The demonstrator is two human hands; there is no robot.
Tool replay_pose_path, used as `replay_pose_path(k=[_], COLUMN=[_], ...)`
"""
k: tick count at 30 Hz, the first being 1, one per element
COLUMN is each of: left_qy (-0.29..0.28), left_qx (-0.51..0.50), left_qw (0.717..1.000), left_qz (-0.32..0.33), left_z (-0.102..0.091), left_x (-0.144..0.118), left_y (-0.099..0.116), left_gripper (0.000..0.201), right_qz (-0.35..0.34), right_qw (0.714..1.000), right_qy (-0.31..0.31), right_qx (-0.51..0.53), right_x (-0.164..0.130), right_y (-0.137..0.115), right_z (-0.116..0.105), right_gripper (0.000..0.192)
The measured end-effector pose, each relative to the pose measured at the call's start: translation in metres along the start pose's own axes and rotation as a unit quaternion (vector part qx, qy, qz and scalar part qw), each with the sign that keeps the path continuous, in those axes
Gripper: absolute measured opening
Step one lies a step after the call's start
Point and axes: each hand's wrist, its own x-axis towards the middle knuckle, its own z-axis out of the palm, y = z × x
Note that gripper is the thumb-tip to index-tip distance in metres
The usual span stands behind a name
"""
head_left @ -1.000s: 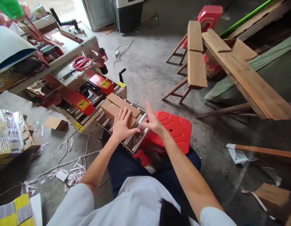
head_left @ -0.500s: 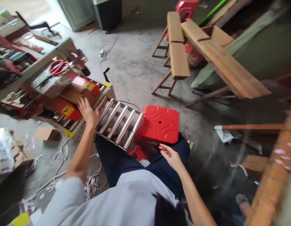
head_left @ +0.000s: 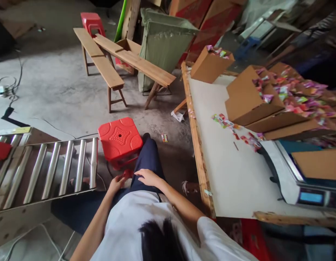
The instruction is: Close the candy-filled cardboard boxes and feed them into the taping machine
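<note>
Between my thighs is a red plastic object (head_left: 127, 174), mostly hidden, and its kind cannot be made out. My left hand (head_left: 116, 183) is down at its left side, the fingers curled against it. My right hand (head_left: 148, 177) rests over my right thigh, palm down and fingers stretched out, with nothing in it. Just ahead of my knees stands a red plastic stool (head_left: 119, 136) with nothing on top. To its left, a metal roller conveyor (head_left: 60, 168) extends over my left leg.
At right, a white table (head_left: 230, 181) with a wooden edge carries a digital scale (head_left: 293, 170), open cardboard boxes (head_left: 252, 96) of small packets, and loose packets (head_left: 225, 121). Wooden benches (head_left: 108, 70) and a green cloth-covered bin (head_left: 165, 43) stand ahead. A cable (head_left: 18, 78) lies on the floor.
My view has swung right, bringing the table into sight. My left hand has come off the cardboard box on the conveyor and down to the red object. My right hand has moved onto my thigh.
</note>
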Motion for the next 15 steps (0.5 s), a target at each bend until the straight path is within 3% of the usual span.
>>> replay_pose_path(k=[6,9,12,15], left_qy=[0.106,0.151,0.179,0.204], left_qx=[0.016,0.016,0.011,0.079], left_qw=[0.992,0.988,0.972,0.935], left_qz=[-0.069,0.011,0.154,0.28], left_z=[-0.019,-0.021,-0.019,-0.017], left_x=[-0.005,-0.007,0.006,0.034], left_y=[0.005,0.018,0.046,0.091], left_gripper=[0.028,0.033,0.044,0.044], right_qz=[-0.017,-0.021,-0.013,0.01], right_qw=[0.998,0.994,0.981,0.955], right_qy=[0.05,0.091,0.18,0.293], right_qx=[0.046,0.066,0.067,0.047], right_x=[-0.011,0.003,0.029,0.061], right_y=[0.0,-0.002,0.002,0.013], right_z=[-0.003,-0.032,-0.104,-0.214], right_gripper=[0.037,0.031,0.028,0.027])
